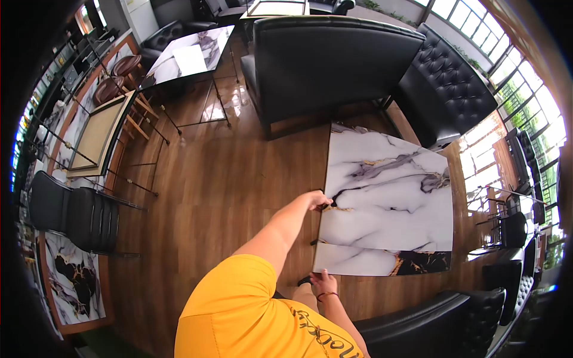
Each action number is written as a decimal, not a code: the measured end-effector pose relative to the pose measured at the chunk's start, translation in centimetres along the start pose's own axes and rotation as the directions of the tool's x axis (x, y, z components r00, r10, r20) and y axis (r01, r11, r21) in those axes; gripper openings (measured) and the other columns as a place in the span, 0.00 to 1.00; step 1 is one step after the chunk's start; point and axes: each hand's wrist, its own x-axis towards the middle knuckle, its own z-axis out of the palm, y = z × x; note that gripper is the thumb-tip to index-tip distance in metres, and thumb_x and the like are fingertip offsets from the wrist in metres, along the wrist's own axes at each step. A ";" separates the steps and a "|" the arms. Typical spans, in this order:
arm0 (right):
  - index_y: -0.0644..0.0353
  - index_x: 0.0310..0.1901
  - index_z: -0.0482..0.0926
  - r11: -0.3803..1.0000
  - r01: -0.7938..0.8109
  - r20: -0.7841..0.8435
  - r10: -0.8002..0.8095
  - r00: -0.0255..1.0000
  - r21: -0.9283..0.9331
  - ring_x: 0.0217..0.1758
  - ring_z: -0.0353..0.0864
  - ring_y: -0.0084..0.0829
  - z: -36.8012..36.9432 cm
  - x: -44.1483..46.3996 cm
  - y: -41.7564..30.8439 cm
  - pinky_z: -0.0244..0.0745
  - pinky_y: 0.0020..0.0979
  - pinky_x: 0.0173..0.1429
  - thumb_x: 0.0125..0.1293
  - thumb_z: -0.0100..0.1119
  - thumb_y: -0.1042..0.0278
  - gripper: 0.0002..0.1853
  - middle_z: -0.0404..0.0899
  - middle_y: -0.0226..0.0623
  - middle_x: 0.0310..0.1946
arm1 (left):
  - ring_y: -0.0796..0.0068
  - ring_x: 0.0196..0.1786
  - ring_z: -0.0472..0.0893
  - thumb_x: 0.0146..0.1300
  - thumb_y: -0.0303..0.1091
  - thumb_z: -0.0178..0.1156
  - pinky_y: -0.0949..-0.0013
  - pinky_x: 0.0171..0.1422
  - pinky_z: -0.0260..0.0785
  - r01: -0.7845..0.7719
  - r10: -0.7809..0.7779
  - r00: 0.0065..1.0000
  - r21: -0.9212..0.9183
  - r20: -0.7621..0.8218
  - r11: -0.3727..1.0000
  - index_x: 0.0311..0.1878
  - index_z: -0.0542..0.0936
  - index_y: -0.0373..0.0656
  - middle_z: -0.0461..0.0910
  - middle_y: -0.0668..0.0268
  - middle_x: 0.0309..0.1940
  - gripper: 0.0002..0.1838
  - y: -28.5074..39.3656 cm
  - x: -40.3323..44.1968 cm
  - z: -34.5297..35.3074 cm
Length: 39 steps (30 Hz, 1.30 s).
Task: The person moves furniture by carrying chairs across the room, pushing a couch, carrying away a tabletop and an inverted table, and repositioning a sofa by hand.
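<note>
A white marble-patterned table (388,188) with grey and gold veins stands to the right of my body. A strip with a black and gold patch runs along its near end. My left hand (318,200) is closed around the table's left edge, thumb toward the top, the other fingertips partly hidden. Down at the near left corner, my right hand (324,281) grips the edge, a thin bracelet on its wrist. The fingers beneath the top are hidden.
A black high-backed sofa (334,71) and tufted bench (444,83) stand beyond the table; another black seat (424,328) is close on the near side. Leftward are a black chair (74,212), an upturned table (101,134), brown stools (109,89) and another marble-patterned table (218,45).
</note>
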 end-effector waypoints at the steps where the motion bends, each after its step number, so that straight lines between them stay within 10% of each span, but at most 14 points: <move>1: 0.71 0.51 0.67 0.999 -0.023 0.044 0.024 0.999 -0.039 0.46 0.80 0.42 1.0 -0.4 0.2 0.77 0.34 0.46 0.71 0.46 0.59 0.20 0.77 0.50 0.46 | 0.72 0.33 0.77 0.62 0.38 0.61 0.60 0.39 0.71 -0.002 0.001 1.000 0.018 0.019 1.000 0.35 0.79 0.42 0.77 0.68 0.28 0.09 0.4 -0.5 -0.9; 5: 0.69 0.53 0.69 0.973 -0.159 0.169 0.187 0.968 -0.167 0.47 0.81 0.38 7.7 -1.6 4.3 0.76 0.32 0.48 0.72 0.45 0.58 0.20 0.78 0.47 0.47 | 0.72 0.34 0.78 0.59 0.36 0.64 0.59 0.41 0.71 0.075 -0.075 0.996 -0.007 0.055 0.997 0.39 0.78 0.40 0.79 0.66 0.32 0.10 -2.5 -4.8 -10.8; 9: 0.67 0.48 0.77 0.600 0.204 0.413 0.234 0.880 -0.773 0.46 0.80 0.26 11.6 -2.5 4.9 0.74 0.26 0.50 0.71 0.46 0.56 0.20 0.81 0.40 0.43 | 0.76 0.31 0.77 0.59 0.33 0.64 0.62 0.38 0.72 0.077 -0.077 0.997 -0.030 0.019 0.997 0.40 0.76 0.43 0.77 0.70 0.29 0.09 -5.5 -11.4 -21.9; 14: 0.64 0.51 0.75 0.753 0.022 0.241 0.183 0.953 -0.657 0.46 0.80 0.26 5.4 -5.4 1.3 0.75 0.25 0.48 0.71 0.46 0.57 0.19 0.80 0.39 0.44 | 0.84 0.20 0.61 0.60 0.35 0.63 0.71 0.28 0.59 0.020 -0.027 0.985 -0.041 -0.171 0.999 0.38 0.73 0.45 0.65 0.77 0.19 0.09 -6.5 -17.0 -26.6; 19: 0.62 0.47 0.76 0.851 0.099 -0.091 -0.170 0.981 -0.516 0.39 0.81 0.26 -4.1 -10.9 -7.2 0.75 0.26 0.41 0.71 0.46 0.58 0.16 0.80 0.37 0.40 | 0.63 0.52 0.74 0.57 0.40 0.65 0.59 0.54 0.68 -0.155 0.112 0.889 -0.062 -0.444 0.986 0.54 0.70 0.35 0.75 0.56 0.49 0.26 -8.3 -18.0 -28.8; 26: 0.57 0.34 0.76 0.887 0.106 -0.594 -0.385 0.706 -0.450 0.23 0.67 0.15 -19.7 -6.3 -12.7 0.62 0.18 0.23 0.68 0.48 0.48 0.19 0.70 0.23 0.24 | 0.54 0.49 0.76 0.65 0.50 0.52 0.57 0.52 0.68 0.161 0.585 0.426 0.694 -0.690 0.702 0.47 0.73 0.38 0.77 0.50 0.42 0.22 -14.7 -24.8 -24.0; 29: 0.62 0.40 0.77 0.858 0.039 -0.534 -0.353 0.768 -0.512 0.31 0.74 0.21 -28.2 0.2 -11.1 0.70 0.25 0.31 0.68 0.46 0.43 0.25 0.77 0.31 0.32 | 0.50 0.49 0.75 0.67 0.50 0.48 0.53 0.52 0.67 0.323 0.463 0.329 0.559 -0.823 0.764 0.46 0.73 0.39 0.76 0.49 0.41 0.21 -18.6 -31.0 -17.6; 31: 0.73 0.54 0.72 0.706 -0.027 -0.489 -0.461 0.740 -0.707 0.56 0.74 0.45 -25.9 0.3 -10.8 0.65 0.40 0.60 0.65 0.40 0.34 0.40 0.75 0.53 0.51 | 0.49 0.48 0.75 0.67 0.47 0.49 0.52 0.53 0.66 0.298 0.433 0.284 0.509 -0.855 0.808 0.48 0.72 0.40 0.76 0.49 0.42 0.19 -23.8 -31.5 -16.1; 39: 0.78 0.57 0.66 0.629 -0.148 -0.521 -0.463 0.717 -0.763 0.59 0.70 0.51 -26.1 0.2 -10.6 0.64 0.40 0.62 0.62 0.39 0.28 0.48 0.69 0.62 0.56 | 0.49 0.48 0.75 0.66 0.35 0.49 0.53 0.53 0.65 0.255 0.556 0.020 0.542 -0.831 0.800 0.51 0.71 0.38 0.77 0.50 0.44 0.14 -24.7 -27.3 -12.6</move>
